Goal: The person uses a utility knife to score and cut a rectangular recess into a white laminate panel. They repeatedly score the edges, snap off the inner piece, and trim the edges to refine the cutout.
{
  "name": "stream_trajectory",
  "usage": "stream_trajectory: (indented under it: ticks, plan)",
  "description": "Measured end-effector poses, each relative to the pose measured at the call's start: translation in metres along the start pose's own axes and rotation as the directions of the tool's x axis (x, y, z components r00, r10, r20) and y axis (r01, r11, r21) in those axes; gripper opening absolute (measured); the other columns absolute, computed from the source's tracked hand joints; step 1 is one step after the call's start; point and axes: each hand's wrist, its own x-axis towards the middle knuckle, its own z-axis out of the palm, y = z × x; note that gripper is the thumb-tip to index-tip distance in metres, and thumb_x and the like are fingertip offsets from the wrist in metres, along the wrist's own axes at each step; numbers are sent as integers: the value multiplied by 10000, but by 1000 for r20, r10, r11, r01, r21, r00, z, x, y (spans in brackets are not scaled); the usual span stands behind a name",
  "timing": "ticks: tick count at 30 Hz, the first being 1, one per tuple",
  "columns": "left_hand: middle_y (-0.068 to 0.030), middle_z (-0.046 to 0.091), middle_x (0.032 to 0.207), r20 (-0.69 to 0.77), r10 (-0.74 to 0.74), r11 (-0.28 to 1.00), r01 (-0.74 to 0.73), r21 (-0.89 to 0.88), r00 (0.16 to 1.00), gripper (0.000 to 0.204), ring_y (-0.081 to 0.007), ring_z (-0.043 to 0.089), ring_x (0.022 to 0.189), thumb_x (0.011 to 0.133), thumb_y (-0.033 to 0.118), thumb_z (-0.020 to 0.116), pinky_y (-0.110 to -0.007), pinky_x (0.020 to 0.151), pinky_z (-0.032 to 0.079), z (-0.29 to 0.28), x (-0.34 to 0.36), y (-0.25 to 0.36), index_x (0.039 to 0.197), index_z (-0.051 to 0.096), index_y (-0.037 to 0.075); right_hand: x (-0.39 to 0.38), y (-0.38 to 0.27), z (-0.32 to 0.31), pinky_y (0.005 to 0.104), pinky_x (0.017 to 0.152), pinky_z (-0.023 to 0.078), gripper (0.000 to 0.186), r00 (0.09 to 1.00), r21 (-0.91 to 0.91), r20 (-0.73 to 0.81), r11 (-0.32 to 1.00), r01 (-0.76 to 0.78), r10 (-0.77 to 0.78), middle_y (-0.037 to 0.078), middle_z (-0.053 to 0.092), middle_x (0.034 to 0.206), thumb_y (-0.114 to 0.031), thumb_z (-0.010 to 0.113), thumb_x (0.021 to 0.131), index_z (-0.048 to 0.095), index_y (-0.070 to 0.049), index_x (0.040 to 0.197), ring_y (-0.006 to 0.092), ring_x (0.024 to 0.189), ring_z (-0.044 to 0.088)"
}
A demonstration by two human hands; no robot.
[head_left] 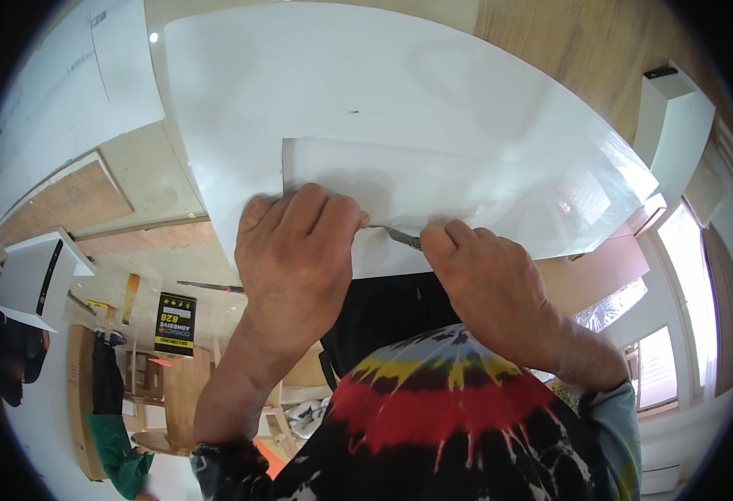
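Observation:
A large glossy white sheet (333, 67) covers the work surface before me. On it lies a smaller white panel (433, 179), its far-left corner showing beyond my hands. My right hand (492, 275) grips a utility knife (403, 239), its grey blade pointing left toward my other hand; the handle is mostly hidden in my fist. My left hand (299, 242) is closed with curled fingers at the panel's left end. A small thin bit shows at its thumb tip, but what it holds is hidden.
A black and yellow box (175, 324) is below left, near a red-and-black handled tool (212, 286). Several wooden boards (70, 196) and another white sheet (65, 92) lie left. A person in a green sleeve (120, 451) is at lower left. A white box-shaped piece (674, 125) is far right.

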Motion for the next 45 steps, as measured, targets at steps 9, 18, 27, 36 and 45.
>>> stream_trajectory:
  ticks: [9,18,27,36,45]
  plan:
    - [-23,583,728,-22,23,1000,-23,12,999,189,-239,579,651,763,75,821,-379,663,397,2,0,-1,769,635,108,4,9,16,359,664,592,173,994,47,-99,998,50,-45,108,648,954,-82,635,870,549,-47,1017,253,857,716]
    - [-28,589,708,18,-52,999,52,0,999,195,-245,564,636,780,93,817,-382,670,390,-3,6,5,762,623,105,-3,13,13,382,697,589,150,998,113,-68,993,26,-19,107,652,937,-79,630,868,550,-47,991,272,895,714]
    - [-19,591,704,19,-64,998,64,-6,998,195,-235,559,638,775,77,819,-377,672,389,-1,3,5,759,626,106,1,16,6,349,676,588,155,998,106,-15,992,64,-62,95,649,893,-72,651,862,549,-50,976,257,850,715]
    - [-24,603,728,16,-36,999,35,25,999,179,-236,562,645,786,95,811,-374,661,382,1,1,4,764,633,111,0,7,13,339,666,592,177,999,11,-47,1000,12,-11,94,649,903,-83,662,854,553,-54,990,240,833,717]
    - [-38,648,785,72,-67,997,64,44,995,154,-243,608,756,815,122,811,-394,753,370,-2,5,19,837,661,91,0,13,16,334,650,595,179,996,50,-79,998,38,-34,82,646,897,-104,667,852,554,-68,987,239,829,715]
